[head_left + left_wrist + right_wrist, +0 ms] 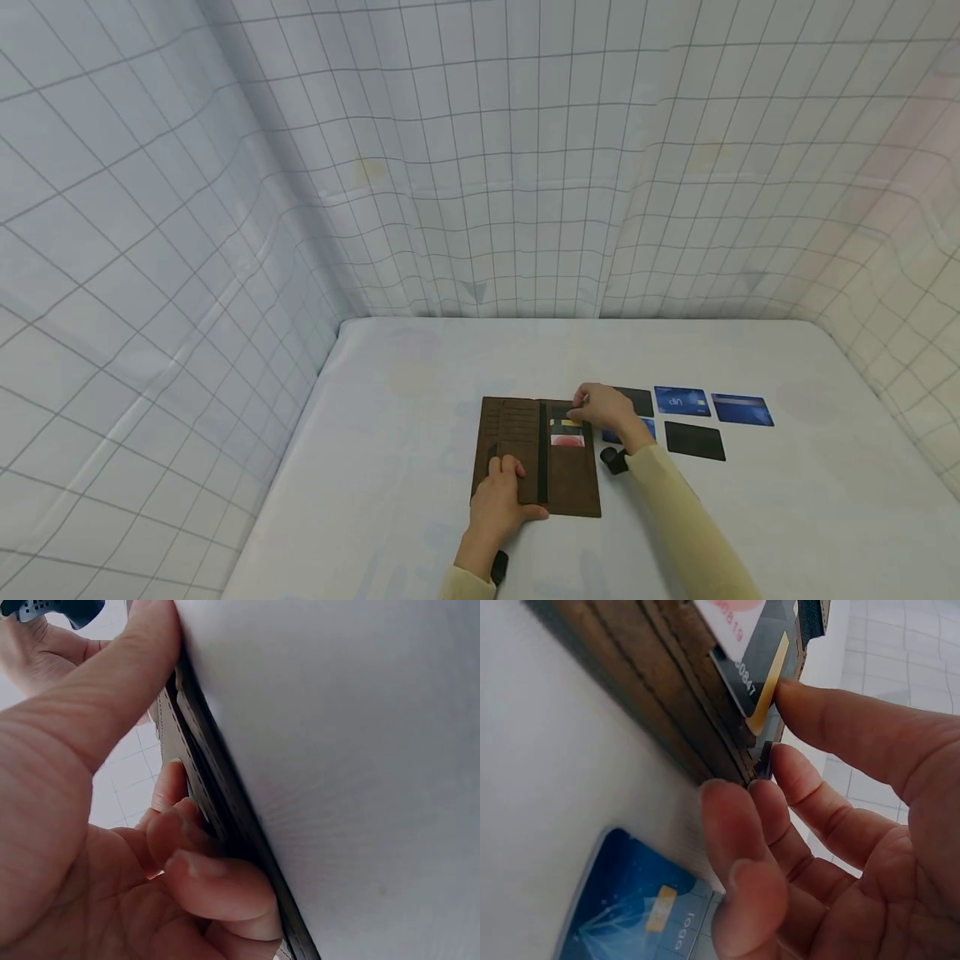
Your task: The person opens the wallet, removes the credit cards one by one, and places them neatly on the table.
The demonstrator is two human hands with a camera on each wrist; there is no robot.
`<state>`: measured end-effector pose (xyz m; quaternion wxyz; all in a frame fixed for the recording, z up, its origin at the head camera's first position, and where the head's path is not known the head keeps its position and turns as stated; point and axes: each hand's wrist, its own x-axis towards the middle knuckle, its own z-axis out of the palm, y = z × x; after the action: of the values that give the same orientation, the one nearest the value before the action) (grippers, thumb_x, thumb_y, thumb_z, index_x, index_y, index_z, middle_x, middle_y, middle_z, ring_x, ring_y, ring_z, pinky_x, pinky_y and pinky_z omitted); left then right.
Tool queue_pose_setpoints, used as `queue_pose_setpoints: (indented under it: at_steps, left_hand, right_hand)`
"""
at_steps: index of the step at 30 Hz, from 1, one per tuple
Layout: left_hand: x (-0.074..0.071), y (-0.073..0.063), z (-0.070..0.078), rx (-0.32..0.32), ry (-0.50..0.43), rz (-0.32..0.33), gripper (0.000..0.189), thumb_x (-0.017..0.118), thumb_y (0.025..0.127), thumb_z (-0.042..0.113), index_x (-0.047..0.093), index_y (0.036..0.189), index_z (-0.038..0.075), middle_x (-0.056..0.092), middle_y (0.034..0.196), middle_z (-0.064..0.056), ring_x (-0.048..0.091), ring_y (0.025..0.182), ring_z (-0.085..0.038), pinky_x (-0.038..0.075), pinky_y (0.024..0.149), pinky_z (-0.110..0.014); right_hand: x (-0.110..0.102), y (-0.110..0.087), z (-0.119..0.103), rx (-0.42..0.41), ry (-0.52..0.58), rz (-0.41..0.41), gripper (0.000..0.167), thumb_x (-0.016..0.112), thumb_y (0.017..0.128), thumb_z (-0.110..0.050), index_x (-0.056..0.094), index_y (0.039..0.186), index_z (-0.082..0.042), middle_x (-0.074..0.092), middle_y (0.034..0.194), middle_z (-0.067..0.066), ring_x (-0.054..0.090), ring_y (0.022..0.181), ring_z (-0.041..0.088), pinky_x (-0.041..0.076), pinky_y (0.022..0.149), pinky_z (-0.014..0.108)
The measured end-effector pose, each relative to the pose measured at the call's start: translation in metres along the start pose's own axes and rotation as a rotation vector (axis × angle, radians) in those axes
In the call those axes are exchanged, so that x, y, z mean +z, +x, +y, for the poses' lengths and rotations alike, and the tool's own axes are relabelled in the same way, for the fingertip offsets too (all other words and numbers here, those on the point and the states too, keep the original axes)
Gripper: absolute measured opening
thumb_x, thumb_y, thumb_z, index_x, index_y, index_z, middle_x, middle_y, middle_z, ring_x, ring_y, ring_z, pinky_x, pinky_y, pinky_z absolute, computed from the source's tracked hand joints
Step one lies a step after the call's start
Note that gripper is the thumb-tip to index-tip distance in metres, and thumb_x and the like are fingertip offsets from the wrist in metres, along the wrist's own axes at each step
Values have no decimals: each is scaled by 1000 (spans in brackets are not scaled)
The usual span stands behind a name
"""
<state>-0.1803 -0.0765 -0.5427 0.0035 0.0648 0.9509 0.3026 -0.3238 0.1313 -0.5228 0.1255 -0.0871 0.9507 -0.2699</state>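
Observation:
A brown wallet [573, 479] lies spread on the white table, with card slots in both halves. My left hand [498, 504] holds its lower left part, fingers on the left panel and thumb by the bottom edge. Over the right half's upper slots, my right hand [606, 408] pinches a dark card with a gold stripe [769, 682] at its edge; the fingers partly hide it. Below that card sits a white and red card [567, 441] in a slot. A dark elastic band [543, 467] runs down beside the wallet's fold.
Right of the wallet lie a blue VIP card [681, 401], another blue card [742, 409] and a black card [695, 441]. A second black card [637, 401] and a blue card with a gold chip [641, 900] are partly covered by the right hand. Gridded white curtains [480, 167] enclose the table.

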Motion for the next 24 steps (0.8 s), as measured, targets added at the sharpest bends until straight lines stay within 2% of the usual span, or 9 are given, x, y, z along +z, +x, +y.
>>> queue_pose_setpoints:
  at_steps: [8, 13, 18, 24]
  left_hand:
    - [-2, -1, 3, 0, 4, -5, 61, 88, 61, 37, 44, 96, 13, 34, 82, -1, 38, 56, -15, 34, 48, -30]
    - [-2, -1, 4, 5, 15, -3, 61, 88, 61, 37, 44, 96, 12, 34, 83, -1, 39, 56, -15, 34, 48, -30]
    - [-2, -1, 2, 7, 20, 1, 61, 88, 61, 37, 44, 96, 12, 35, 83, -1, 38, 56, -14, 34, 49, -30]
    - [-3, -1, 2, -8, 11, -10, 61, 88, 61, 37, 44, 96, 13, 34, 83, -1, 38, 56, -14, 34, 49, -30]
  right_hand:
    - [-3, 3, -3, -8, -54, -77, 27, 69, 86, -35, 58, 80, -11, 54, 72, 0, 49, 63, 16, 38, 57, 31]
    - [-4, 6, -5, 39, -11, -126, 31, 69, 86, -37, 57, 81, -9, 54, 74, 1, 49, 64, 17, 39, 56, 31]
    - [-6, 6, -5, 57, 21, -131, 32, 70, 85, -37, 58, 83, -8, 54, 77, 3, 50, 68, 18, 39, 58, 32]
    - [-6, 8, -3, 27, 17, -133, 31, 70, 86, -35, 59, 82, -7, 55, 76, 3, 51, 67, 18, 41, 59, 33]
